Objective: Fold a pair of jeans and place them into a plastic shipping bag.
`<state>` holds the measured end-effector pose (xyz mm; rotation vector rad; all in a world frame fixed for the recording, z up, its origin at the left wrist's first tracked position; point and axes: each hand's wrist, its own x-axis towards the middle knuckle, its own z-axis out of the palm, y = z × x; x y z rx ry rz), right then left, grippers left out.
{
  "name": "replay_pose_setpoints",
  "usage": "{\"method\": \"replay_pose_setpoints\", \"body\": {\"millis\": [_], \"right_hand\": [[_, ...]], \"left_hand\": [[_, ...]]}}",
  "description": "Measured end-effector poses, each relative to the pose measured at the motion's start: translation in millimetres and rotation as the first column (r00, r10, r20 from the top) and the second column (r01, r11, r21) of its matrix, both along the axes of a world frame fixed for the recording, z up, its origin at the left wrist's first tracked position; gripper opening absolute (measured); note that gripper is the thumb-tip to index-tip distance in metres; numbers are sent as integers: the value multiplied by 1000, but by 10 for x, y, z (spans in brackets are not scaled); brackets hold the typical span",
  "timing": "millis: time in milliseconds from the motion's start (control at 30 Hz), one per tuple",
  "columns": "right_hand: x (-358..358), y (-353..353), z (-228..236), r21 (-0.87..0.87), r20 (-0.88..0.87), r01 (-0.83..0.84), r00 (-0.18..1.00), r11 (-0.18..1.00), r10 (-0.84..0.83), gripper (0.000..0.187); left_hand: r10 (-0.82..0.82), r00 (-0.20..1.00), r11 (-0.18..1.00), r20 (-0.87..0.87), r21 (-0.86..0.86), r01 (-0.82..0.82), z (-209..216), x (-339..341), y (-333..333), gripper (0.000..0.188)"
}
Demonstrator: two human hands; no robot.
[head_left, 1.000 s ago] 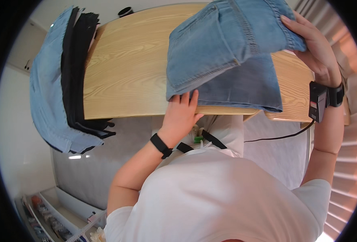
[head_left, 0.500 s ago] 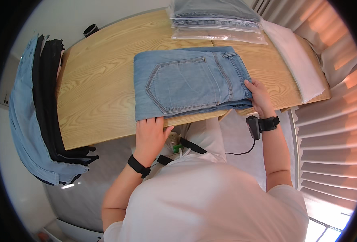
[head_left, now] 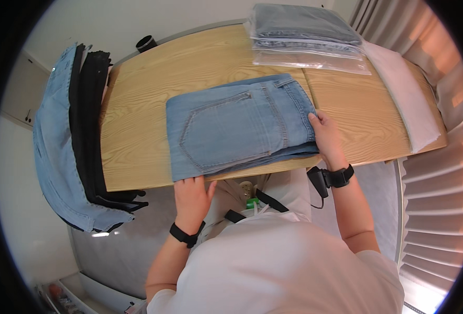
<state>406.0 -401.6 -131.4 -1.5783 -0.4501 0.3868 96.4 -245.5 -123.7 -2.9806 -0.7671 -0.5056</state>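
A pair of light blue jeans (head_left: 226,128), folded flat with a back pocket facing up, lies slightly turned on the wooden table (head_left: 137,120). Its near left corner reaches the table's front edge, where the fingers of my left hand (head_left: 192,196) touch the fold. The thumb of that hand is spread away from the cloth; its fingertips are partly hidden. At the waistband end, my right hand (head_left: 328,137) grips the jeans, thumb on top and the other fingers out of sight. Black straps circle both wrists.
Clear bags of folded jeans (head_left: 305,34) are stacked at the back right, beside a whitish plastic sheet (head_left: 401,89). Blue and black trousers (head_left: 80,136) hang over the table's left end. A black cup (head_left: 146,44) stands at the back left; curtains (head_left: 430,209) hang at right.
The jeans have slid left and a little toward me across the table, turning slightly counterclockwise. Both hands have moved along with them. The whole view has shifted too.
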Motion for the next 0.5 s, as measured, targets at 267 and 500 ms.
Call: {"method": "replay_pose_setpoints", "body": {"millis": [267,500], "right_hand": [[-272,-32,521,-233,667,211,745,949,-2,28],[-539,173,421,-655,715,203,480,728,508,41]], "left_hand": [[-86,979,762,184,-621,184,717,-452,302,24],[-335,942,925,-16,-196,326,609,151,521,59]]}}
